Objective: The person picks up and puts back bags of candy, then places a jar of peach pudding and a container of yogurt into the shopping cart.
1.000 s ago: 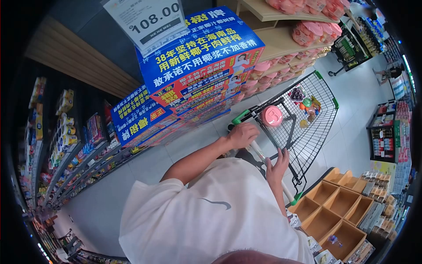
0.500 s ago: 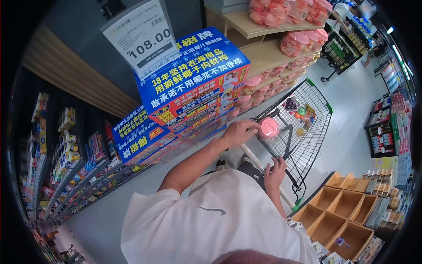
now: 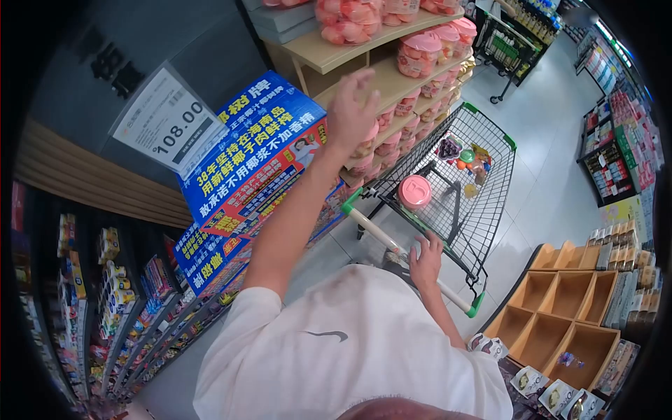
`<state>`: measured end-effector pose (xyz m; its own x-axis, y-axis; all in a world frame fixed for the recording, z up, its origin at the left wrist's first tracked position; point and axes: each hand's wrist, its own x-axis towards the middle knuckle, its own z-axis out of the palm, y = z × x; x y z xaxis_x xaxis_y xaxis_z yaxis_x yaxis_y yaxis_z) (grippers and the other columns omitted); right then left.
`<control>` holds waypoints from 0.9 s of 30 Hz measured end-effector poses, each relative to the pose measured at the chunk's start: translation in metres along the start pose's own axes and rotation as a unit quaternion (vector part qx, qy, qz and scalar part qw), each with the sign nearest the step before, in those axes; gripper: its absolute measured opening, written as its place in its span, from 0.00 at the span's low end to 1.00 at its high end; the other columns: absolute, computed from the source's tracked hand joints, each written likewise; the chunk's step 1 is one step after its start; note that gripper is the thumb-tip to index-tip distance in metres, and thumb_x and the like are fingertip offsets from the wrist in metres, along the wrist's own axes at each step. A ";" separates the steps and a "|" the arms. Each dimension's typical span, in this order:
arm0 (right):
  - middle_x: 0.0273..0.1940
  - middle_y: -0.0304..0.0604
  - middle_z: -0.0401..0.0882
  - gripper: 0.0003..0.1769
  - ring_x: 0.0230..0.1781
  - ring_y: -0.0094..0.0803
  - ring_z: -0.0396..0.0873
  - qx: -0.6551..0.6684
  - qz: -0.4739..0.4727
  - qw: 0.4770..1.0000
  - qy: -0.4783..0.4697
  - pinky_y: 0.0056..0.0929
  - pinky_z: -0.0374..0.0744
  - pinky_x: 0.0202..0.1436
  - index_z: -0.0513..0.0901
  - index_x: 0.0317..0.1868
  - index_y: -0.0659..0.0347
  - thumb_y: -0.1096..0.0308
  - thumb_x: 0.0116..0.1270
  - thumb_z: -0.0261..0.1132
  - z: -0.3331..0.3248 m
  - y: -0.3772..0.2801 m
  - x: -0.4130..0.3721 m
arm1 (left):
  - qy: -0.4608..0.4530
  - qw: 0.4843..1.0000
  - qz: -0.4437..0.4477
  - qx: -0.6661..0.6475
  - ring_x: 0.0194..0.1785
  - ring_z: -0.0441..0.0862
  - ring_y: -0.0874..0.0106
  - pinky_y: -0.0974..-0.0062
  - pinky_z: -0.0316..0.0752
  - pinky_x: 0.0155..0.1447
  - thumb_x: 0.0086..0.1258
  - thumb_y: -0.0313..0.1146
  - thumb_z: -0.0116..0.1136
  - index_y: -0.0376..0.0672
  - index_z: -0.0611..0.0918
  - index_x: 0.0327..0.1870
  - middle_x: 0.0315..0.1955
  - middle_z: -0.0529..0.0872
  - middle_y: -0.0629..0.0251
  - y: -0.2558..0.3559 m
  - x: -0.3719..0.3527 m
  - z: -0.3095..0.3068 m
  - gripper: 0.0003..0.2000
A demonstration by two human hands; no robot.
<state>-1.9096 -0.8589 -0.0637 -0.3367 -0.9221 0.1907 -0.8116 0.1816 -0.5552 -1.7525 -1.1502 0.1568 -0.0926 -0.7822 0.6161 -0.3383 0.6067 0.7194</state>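
Observation:
My left hand (image 3: 352, 112) is raised in front of the wooden shelf (image 3: 336, 50), its fingers apart and nothing visible in them. Jars with pink lids (image 3: 420, 54) stand on the shelf tiers beyond it. My right hand (image 3: 425, 262) hovers at or rests by the cart handle (image 3: 374, 229), fingers bent and spread; contact is unclear. Inside the wire shopping cart (image 3: 490, 210) a pink-lidded jar (image 3: 414, 191) sits near the handle. Farther in lie a dark purple pack (image 3: 449, 148) and several small colourful items (image 3: 476, 161).
Stacked blue cartons (image 3: 241, 150) with a price sign (image 3: 168, 122) stand at left. Packed shelves (image 3: 115, 294) are at lower left. A wooden compartment rack (image 3: 553, 315) borders the cart on the right. Another cart (image 3: 505, 45) stands ahead in the aisle.
My left hand has left the pink-lidded jar in the cart and moved up and left to the shelf, opening. My right hand stays by the handle. The view has shifted.

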 end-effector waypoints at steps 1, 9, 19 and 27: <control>0.63 0.50 0.71 0.18 0.66 0.52 0.67 0.002 0.002 1.000 -0.009 0.47 0.72 0.65 0.81 0.52 0.60 0.70 0.61 0.68 -0.001 0.002 0.002 | 0.026 0.999 0.024 0.026 0.53 0.84 0.65 0.68 0.79 0.54 0.64 0.29 0.67 0.43 0.81 0.59 0.49 0.85 0.58 -0.001 0.019 0.006 0.20; 0.62 0.43 0.76 0.18 0.64 0.41 0.72 0.012 0.006 0.997 -0.070 0.43 0.69 0.61 0.82 0.52 0.55 0.68 0.61 0.68 -0.020 0.029 0.034 | 0.114 0.952 0.202 0.199 0.75 0.55 0.49 0.53 0.52 0.79 0.52 0.44 0.76 0.49 0.71 0.68 0.71 0.60 0.51 -0.003 0.178 0.025 0.40; 0.58 0.47 0.79 0.26 0.61 0.42 0.75 0.129 0.038 0.988 -0.074 0.42 0.68 0.64 0.76 0.63 0.58 0.66 0.65 0.67 -0.023 0.049 0.054 | 0.111 0.921 0.205 0.313 0.70 0.63 0.47 0.56 0.61 0.74 0.42 0.42 0.82 0.46 0.72 0.63 0.66 0.64 0.49 -0.023 0.219 0.031 0.43; 0.58 0.53 0.78 0.30 0.59 0.50 0.74 0.138 -0.029 0.990 -0.001 0.44 0.71 0.63 0.71 0.66 0.63 0.71 0.64 0.68 -0.029 0.073 0.081 | 0.100 0.925 0.115 0.349 0.65 0.71 0.49 0.54 0.69 0.66 0.42 0.48 0.83 0.45 0.75 0.60 0.62 0.71 0.51 0.001 0.215 0.023 0.42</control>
<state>-2.0098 -0.9102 -0.0657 -0.2923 -0.9291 0.2267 -0.6677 0.0285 -0.7439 -1.7944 -1.3204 0.2825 -0.0860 -0.5596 0.8243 -0.8592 0.4606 0.2230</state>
